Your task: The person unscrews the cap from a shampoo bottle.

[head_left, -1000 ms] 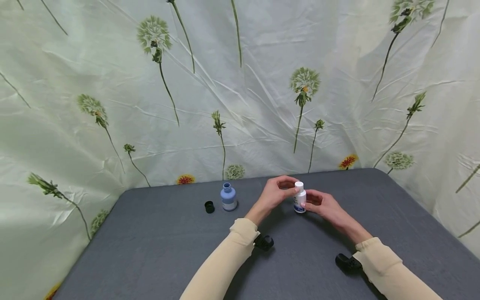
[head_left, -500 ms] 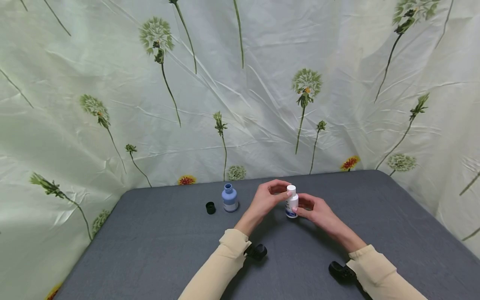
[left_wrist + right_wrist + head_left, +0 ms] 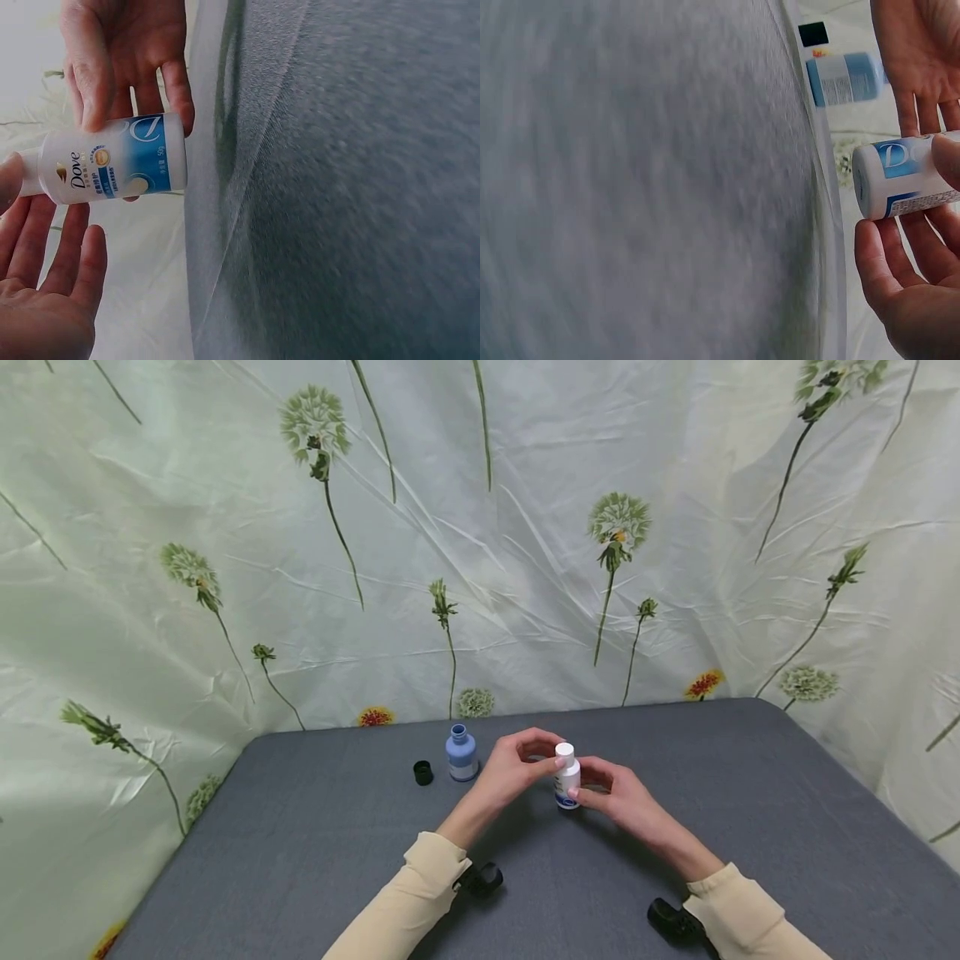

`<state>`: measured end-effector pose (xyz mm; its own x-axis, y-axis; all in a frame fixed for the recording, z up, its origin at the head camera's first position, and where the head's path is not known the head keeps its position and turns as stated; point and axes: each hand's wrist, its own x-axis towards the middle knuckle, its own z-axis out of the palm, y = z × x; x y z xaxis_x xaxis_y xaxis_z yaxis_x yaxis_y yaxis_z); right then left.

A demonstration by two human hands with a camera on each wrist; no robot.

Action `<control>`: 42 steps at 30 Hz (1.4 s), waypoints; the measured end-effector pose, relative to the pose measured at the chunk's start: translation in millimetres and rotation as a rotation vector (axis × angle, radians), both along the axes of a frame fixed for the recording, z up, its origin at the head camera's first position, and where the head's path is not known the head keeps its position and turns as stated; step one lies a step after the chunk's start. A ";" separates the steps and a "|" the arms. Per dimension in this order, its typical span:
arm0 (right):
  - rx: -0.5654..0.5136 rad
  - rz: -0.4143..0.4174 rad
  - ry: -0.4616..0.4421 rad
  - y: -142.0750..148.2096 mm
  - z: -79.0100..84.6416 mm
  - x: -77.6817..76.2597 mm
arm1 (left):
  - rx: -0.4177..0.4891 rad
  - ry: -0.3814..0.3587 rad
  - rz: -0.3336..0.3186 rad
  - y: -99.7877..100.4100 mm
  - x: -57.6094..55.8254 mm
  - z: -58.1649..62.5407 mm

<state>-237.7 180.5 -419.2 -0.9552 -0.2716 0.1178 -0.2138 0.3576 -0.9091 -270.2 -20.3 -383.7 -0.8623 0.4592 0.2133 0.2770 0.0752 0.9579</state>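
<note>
A small white Dove bottle (image 3: 567, 784) with a blue-and-white label stands upright between my two hands in the head view, in front of the far edge of the table. At its white cap (image 3: 565, 750), my left hand (image 3: 504, 772) pinches with thumb and fingers. My right hand (image 3: 621, 793) grips the body lower down, its thumb across the label. The right wrist view shows the underside of the bottle (image 3: 900, 180), raised off the tabletop. In the left wrist view the label of the bottle (image 3: 112, 159) faces the camera.
A blue bottle (image 3: 461, 753) without a cap stands left of my left hand. Beside it on the grey table (image 3: 300, 843) lies a black cap (image 3: 423, 772). Behind the table hangs a flower-printed curtain (image 3: 525, 568).
Both hands have carried the white bottle to the left and slightly nearer, towards the blue bottle. The grips look the same. The blue bottle and black cap have stayed put.
</note>
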 end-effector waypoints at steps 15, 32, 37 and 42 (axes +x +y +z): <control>-0.005 0.000 -0.030 -16.5 1.0 13.0 | 0.008 0.029 -0.004 -20.3 0.9 -25.5; -0.063 0.051 -0.018 -36.1 3.6 31.3 | 0.027 -0.044 0.010 -40.7 26.4 -17.8; -0.088 0.072 -0.037 -41.6 5.9 35.7 | 0.033 -0.029 0.004 -48.2 45.0 2.4; -0.111 0.071 -0.022 -49.9 6.4 39.5 | 0.032 0.010 0.015 -53.9 43.3 -6.2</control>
